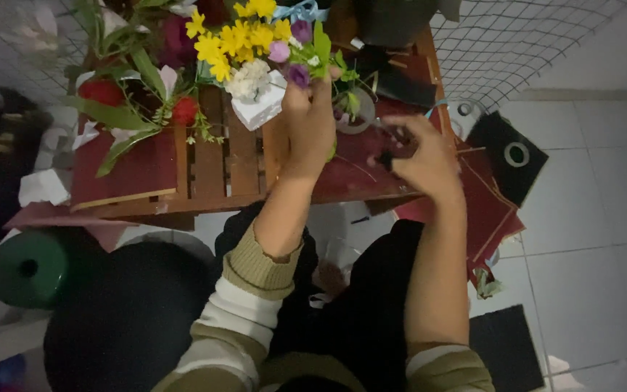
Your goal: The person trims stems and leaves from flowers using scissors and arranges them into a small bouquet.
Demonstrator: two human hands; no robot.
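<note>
My left hand [310, 120] is raised over a low wooden slatted table [219, 163], its fingers closed on the stem of a small purple flower [298, 75] with green leaves. A bunch of yellow flowers [237, 38] and white flowers [250, 78] in a white wrap lies just beyond it. My right hand [422, 156] is to the right over the table's edge, gripping a small dark tool [386, 158]; what kind of tool is too blurred to tell.
Red flowers [103, 92] and long green leaves [121, 120] lie at the table's left on dark red paper [128, 170]. A green round stool [27, 268] stands at lower left. Black and red sheets and a tape roll [517, 154] lie right on the tiled floor.
</note>
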